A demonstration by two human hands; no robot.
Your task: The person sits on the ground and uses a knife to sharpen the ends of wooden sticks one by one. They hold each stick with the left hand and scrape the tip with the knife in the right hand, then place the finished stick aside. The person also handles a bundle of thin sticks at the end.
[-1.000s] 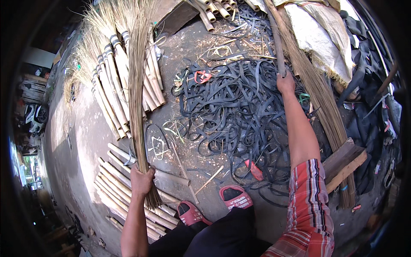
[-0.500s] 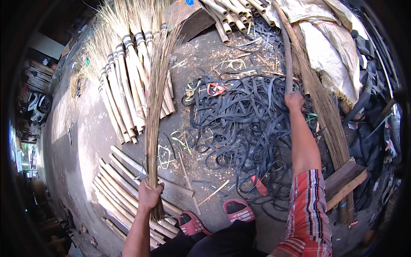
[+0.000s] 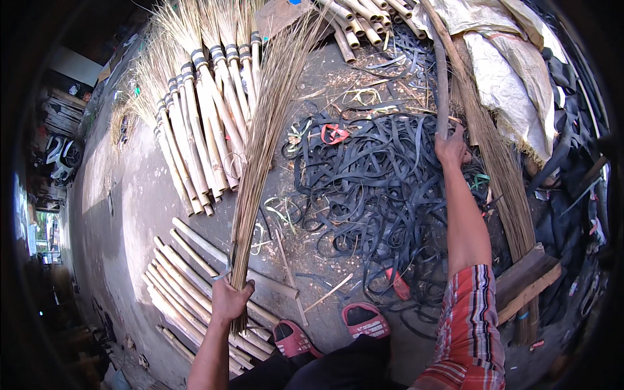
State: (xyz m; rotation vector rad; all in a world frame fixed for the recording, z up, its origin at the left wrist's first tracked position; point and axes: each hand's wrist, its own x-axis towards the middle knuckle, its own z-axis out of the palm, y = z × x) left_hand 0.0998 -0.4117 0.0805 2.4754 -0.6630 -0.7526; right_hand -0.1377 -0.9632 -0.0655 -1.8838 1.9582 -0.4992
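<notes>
My left hand [image 3: 231, 300] is closed around the lower end of a long bundle of thin dry sticks [image 3: 260, 162], like broom bristles. The bundle leans up and to the right, its loose tips fanning out past the finished brooms. A small bluish strip shows by the left thumb, too small to make out. At the right, my right hand [image 3: 451, 148] is wrapped round the lower end of a dark wooden pole [image 3: 440, 84]. Beside that hand spreads a tangled heap of black rubber strips [image 3: 370, 175].
Several bamboo-handled brooms [image 3: 201, 117] lie at the upper left. Bamboo poles [image 3: 188, 292] lie in a row at the lower left, with more cut bamboo [image 3: 364, 26] at the top. A pale sack [image 3: 507, 84], a bristle bundle [image 3: 500, 175] and a wooden block [image 3: 526, 286] are on the right.
The bundle in my left hand has swung at its top to the right, from nearly upright to slanted. My right hand stays on the pole, with its fingers slightly shifted.
</notes>
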